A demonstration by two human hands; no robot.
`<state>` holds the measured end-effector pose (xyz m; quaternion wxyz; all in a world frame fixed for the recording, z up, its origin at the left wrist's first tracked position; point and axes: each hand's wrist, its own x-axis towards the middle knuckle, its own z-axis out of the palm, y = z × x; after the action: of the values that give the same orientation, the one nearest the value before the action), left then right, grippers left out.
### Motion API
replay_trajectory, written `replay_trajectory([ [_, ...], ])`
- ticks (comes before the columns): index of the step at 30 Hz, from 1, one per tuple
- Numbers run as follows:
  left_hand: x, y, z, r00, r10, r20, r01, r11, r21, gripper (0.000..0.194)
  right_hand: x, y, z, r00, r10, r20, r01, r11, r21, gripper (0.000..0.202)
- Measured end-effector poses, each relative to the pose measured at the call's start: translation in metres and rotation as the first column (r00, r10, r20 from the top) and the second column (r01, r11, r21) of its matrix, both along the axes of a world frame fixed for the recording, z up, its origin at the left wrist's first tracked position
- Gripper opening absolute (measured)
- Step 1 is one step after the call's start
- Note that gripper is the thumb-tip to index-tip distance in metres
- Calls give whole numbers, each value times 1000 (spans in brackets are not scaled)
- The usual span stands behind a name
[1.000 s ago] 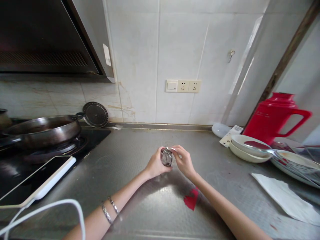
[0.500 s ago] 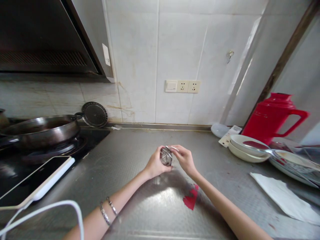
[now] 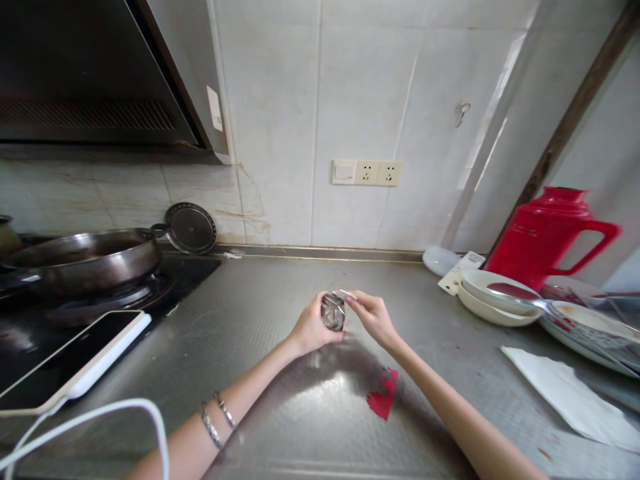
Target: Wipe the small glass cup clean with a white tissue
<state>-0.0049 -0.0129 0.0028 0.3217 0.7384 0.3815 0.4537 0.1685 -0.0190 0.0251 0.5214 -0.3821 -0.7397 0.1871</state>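
Head-worn view, facing forward and down, counter [image 3: 265, 307] near, wall [image 3: 273, 100] beyond

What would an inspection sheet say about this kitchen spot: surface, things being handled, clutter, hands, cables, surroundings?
Surface: metal countertop, textured, with brownish marks at lower right.
Things being handled: small round object, silvery and brown; exact kind unclear.
Clutter: red scrap near the right forearm; white paper sheet, stacked bowls and red thermos flask at right.
Hands: left hand holds the object; right hand has fingertips at its upper edge, grip unclear.
Cables: white cable at lower left, meeting the phone; far end not seen.
Surroundings: tiled wall, wall sockets, range hood, pan on the stove.
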Motion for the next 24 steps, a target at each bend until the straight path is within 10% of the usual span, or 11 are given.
replay_trajectory([
  [7, 1, 0, -1, 1000, 9, 11, -10, 1000, 19, 77, -8, -8, -1, 983, 59, 175, -102, 964, 244, 30],
  [15, 2, 0, -8, 999, 26, -29, -26, 999, 20, 87, -10, -3, -8, 983, -163, 83, 157, 985, 78, 35],
  [24, 3, -3, -2, 1000, 16, -22, -15, 1000, 12, 79, -10, -9, -6, 982, -31, 184, -40, 930, 365, 30],
])
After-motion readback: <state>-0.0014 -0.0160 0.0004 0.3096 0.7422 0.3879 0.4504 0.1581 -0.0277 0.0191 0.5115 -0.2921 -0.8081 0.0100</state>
